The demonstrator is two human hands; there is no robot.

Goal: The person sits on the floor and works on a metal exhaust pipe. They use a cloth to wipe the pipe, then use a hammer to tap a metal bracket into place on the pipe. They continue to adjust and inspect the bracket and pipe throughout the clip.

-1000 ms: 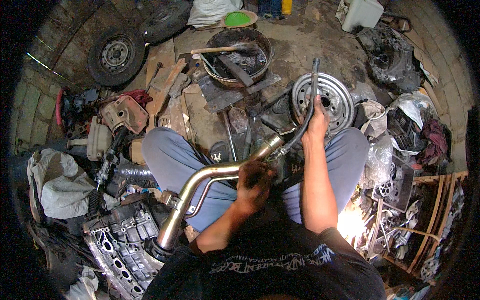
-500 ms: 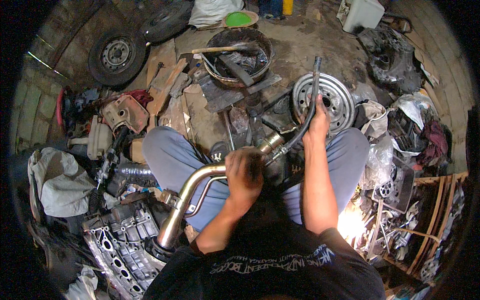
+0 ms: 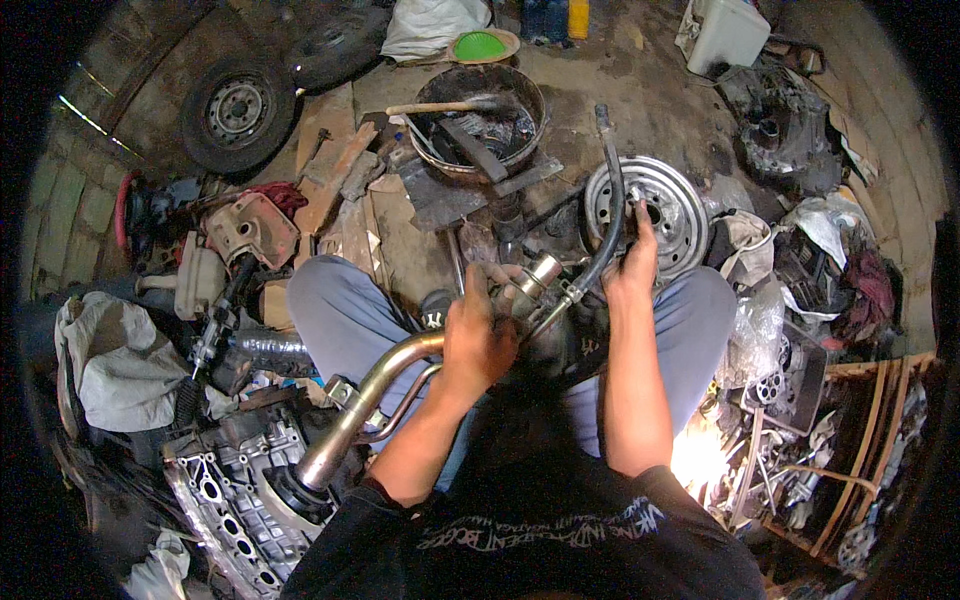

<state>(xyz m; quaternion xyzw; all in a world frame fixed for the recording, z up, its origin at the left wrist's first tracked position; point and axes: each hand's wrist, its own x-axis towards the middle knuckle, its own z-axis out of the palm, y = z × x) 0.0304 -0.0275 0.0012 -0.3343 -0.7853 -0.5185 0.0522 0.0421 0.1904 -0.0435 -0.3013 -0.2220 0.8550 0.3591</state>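
Observation:
A bent, shiny metal pipe (image 3: 375, 385) slants across my lap, with a thinner side tube and a bracket on it. My left hand (image 3: 480, 335) is wrapped round its upper part, below the open end. A black rubber hose (image 3: 612, 205) is clamped to the thinner tube and curves upward. Just right of the hose is my right hand (image 3: 632, 265), one finger pointing up and the palm not closed round the hose. Whether its lower fingers touch the hose is hard to make out. The pipe's lower end, with a dark flange (image 3: 295, 495), lies over an engine part.
A silver wheel rim (image 3: 680, 215) lies beyond my right hand. Ahead sits a blackened basin (image 3: 530, 150) with a wooden-handled tool across it. A cast engine part (image 3: 225, 500) is at lower left, a tyre (image 3: 195, 125) at far left. Metal parts crowd the right side.
The hose has swung left, out of my right hand's grasp. My left hand has shifted slightly on the pipe, whose lower end has moved left and up.

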